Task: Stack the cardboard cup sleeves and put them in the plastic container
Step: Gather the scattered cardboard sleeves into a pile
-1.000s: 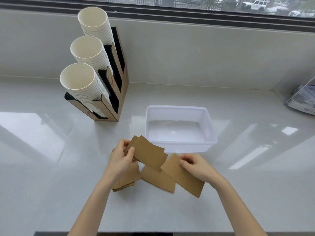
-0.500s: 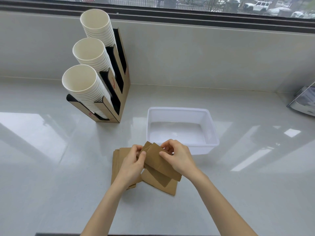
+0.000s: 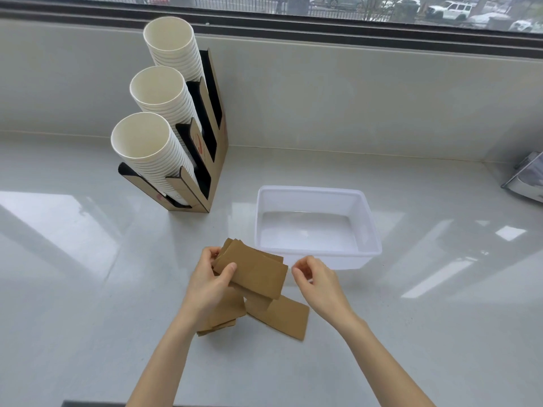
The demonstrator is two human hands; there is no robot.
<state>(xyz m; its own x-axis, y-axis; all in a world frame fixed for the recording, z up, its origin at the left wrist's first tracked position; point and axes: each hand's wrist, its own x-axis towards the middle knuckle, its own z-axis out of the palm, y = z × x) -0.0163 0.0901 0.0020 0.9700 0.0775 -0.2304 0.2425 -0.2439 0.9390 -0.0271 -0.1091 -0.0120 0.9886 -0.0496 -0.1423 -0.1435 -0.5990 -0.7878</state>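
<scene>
left hand [image 3: 210,284] gripping sleeves [image 3: 255,273], container [image 3: 368,218] beside

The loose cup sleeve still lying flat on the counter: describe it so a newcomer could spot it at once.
Start at the white plastic container in the middle of the counter and come toward the person. Below the stack of sleeves held up in the left hand, a single brown sleeve lies flat on the counter. No hand touches it, and it sits right of the small pile under the left wrist.
</scene>
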